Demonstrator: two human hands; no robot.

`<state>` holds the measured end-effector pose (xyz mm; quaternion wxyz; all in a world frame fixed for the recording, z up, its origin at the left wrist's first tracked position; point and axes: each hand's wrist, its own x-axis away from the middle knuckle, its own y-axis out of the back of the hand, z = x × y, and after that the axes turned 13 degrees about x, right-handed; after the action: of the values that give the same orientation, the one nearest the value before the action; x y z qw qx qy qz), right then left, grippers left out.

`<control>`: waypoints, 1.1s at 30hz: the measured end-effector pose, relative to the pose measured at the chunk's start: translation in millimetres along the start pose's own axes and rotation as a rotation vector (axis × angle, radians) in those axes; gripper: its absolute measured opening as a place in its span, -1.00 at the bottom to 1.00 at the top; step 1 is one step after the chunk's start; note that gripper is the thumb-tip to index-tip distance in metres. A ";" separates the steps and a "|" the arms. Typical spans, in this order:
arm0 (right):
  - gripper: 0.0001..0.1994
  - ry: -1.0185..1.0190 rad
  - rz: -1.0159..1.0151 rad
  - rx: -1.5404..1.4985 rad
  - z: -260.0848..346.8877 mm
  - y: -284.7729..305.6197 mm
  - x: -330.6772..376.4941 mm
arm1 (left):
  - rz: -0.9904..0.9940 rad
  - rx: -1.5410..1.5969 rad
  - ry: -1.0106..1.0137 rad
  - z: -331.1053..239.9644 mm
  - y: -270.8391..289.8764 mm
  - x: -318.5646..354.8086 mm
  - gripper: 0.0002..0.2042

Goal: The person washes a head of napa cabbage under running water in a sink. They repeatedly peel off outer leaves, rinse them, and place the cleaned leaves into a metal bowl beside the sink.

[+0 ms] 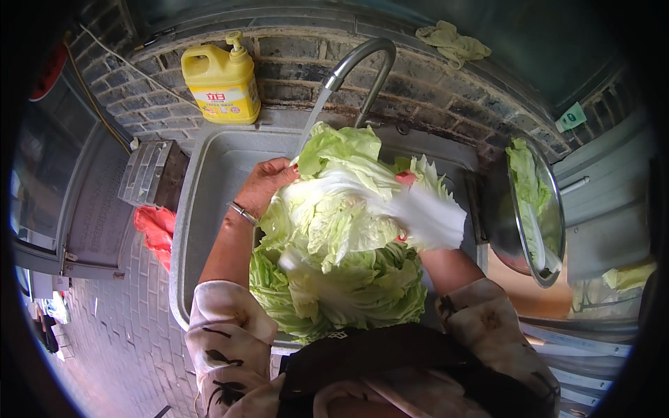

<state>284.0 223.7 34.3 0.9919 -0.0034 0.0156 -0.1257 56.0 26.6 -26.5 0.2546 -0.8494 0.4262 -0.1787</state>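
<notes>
Over the sink (209, 167), under the tap (362, 59) and its running water, a big cabbage (334, 258) sits between both hands; the left hand (265, 184) cups its far side, fingers curled on a leaf; the right hand (404, 209) is mostly hidden behind a blurred leaf, so its grip is unclear; the cabbage looks bulky, wet and slippery, its leaves tearing easily, best held low at the firm base.

Yellow pump-top detergent jug (221, 82), red-white label, on ledge left of tap; green tag (571, 117) far right.
</notes>
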 end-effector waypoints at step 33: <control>-0.88 -0.682 0.556 -0.953 42.4 -76.8 -112.0 | -0.490 -0.325 -0.437 -79.6 35.1 38.3 -0.82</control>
<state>157.7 177.4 80.9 0.8266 -0.4788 -0.2460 0.1644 14.2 -44.7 20.5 0.1512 -0.9738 0.1686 0.0214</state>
